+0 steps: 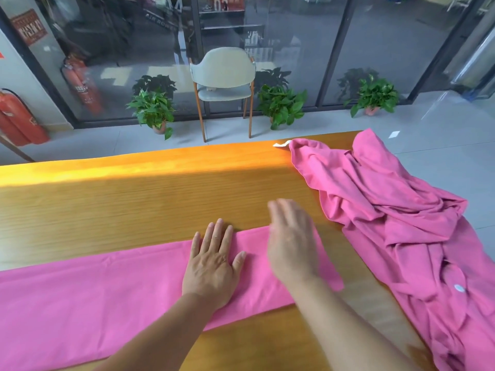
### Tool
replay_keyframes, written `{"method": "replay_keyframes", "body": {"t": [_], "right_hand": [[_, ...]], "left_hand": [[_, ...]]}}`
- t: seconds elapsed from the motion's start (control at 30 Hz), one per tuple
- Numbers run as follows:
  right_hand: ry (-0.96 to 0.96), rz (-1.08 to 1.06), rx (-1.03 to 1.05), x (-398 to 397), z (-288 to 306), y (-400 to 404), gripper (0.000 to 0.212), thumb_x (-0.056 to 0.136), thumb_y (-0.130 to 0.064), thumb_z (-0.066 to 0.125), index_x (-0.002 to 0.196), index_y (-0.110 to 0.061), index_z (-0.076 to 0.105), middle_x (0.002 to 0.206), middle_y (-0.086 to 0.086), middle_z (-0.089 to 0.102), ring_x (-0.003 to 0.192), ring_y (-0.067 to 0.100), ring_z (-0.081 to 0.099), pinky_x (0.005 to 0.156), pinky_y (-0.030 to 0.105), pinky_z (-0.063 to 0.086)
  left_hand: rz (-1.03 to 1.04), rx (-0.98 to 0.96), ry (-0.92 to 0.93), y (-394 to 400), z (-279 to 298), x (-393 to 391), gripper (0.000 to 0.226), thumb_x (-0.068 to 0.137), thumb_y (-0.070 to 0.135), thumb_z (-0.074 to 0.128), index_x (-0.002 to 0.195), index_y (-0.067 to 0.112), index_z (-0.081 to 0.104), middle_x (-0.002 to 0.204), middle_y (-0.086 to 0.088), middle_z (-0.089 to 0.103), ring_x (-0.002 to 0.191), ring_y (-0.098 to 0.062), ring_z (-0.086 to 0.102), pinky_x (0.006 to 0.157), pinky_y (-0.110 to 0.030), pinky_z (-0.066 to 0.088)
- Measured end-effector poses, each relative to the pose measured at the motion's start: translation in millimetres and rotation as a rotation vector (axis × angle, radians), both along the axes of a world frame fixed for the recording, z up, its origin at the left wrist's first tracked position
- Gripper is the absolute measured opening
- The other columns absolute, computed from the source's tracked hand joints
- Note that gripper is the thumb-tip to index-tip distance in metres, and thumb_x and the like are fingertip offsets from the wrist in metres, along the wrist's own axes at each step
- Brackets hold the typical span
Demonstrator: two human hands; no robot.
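Nearest, a flat pink cloth (107, 290) lies in a long folded band across the near part of the tabletop (134, 199), running from the left edge of view to just right of centre. The left hand (211, 266) rests palm-down on it, fingers (217, 236) straight and a little spread, holding nothing. The right hand (290, 245) sits over the band's right end; it is blurred, the fingers look loosely straight and empty, and I cannot tell whether it touches the fabric.

The cloth looks thin, light and limp. It would likely slide on the smooth wood and sag if lifted by one point, so its right-end corners or its folded far edge seem the best places to pinch.

To the right, a crumpled pink garment (388, 210) with a white button (459, 288) drapes over the tabletop's right side, apart from the band.

The band's left end is cut off by the frame, its layers under the hands are hidden, and the garment's shape is lost in its folds.
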State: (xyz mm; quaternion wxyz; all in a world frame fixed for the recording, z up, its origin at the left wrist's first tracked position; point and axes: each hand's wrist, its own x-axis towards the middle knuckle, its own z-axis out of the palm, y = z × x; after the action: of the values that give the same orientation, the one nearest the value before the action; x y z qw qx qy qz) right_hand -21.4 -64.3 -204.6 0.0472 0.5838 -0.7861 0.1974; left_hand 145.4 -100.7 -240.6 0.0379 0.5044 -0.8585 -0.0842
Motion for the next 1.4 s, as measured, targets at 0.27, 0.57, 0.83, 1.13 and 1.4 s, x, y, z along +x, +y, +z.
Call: {"method": "replay_keyframes", "body": {"t": [0.27, 0.57, 0.83, 1.13, 1.4], "right_hand": [[-0.073, 0.145, 0.4, 7.1, -28.6, 20.5, 0.077, 0.093, -0.066, -0.007, 0.159, -0.025, -0.002, 0.164, -0.011, -0.01, 0.149, 0.005, -0.015, 0.122, 0.032, -0.01], [-0.045, -0.125, 0.425, -8.5, -14.4, 23.8, 0.068, 0.1, -0.054, 0.002, 0.155, -0.019, -0.015, 0.162, -0.004, -0.022, 0.149, 0.011, -0.022, 0.122, 0.033, -0.014], [-0.045, 0.066, 0.433, 9.9, -32.2, 26.8, 0.075, 0.092, -0.065, -0.005, 0.155, -0.024, -0.014, 0.161, -0.009, -0.02, 0.148, 0.007, -0.02, 0.122, 0.032, -0.012], [-0.029, 0.178, 0.348, 19.8, -10.5, 21.5, 0.073, 0.089, -0.064, -0.015, 0.151, -0.027, -0.02, 0.158, -0.014, -0.027, 0.144, 0.002, -0.03, 0.118, 0.026, -0.021], [0.047, 0.242, 0.448, 9.9, -28.8, 25.4, 0.078, 0.083, -0.07, -0.017, 0.152, -0.033, -0.016, 0.161, -0.016, -0.017, 0.143, -0.002, -0.026, 0.12, 0.026, -0.016]], "left_hand": [[-0.001, 0.017, 0.025, -1.7, 0.6, -0.1, 0.065, 0.091, 0.052, -0.011, 0.15, 0.024, -0.018, 0.158, 0.007, -0.026, 0.143, -0.011, -0.029, 0.117, -0.037, -0.019], [-0.065, 0.053, 0.067, 2.9, 10.7, 6.1, 0.066, 0.09, 0.055, -0.012, 0.149, 0.026, -0.02, 0.157, 0.005, -0.03, 0.142, -0.011, -0.034, 0.118, -0.04, -0.019], [-0.101, 0.061, -0.018, 16.8, 9.1, 28.1, 0.07, 0.096, 0.061, -0.003, 0.152, 0.022, -0.018, 0.156, 0.007, -0.03, 0.142, -0.009, -0.032, 0.118, -0.036, -0.017], [0.04, 0.032, -0.023, 17.4, 10.6, 52.4, 0.075, 0.1, 0.062, 0.009, 0.154, 0.011, 0.017, 0.162, -0.004, 0.007, 0.15, -0.02, 0.002, 0.117, -0.039, 0.002], [0.122, 0.062, 0.041, 18.2, 4.1, 78.0, 0.064, 0.102, 0.052, 0.018, 0.153, 0.013, 0.023, 0.162, -0.003, 0.014, 0.15, -0.018, 0.007, 0.117, -0.037, 0.001]]}}
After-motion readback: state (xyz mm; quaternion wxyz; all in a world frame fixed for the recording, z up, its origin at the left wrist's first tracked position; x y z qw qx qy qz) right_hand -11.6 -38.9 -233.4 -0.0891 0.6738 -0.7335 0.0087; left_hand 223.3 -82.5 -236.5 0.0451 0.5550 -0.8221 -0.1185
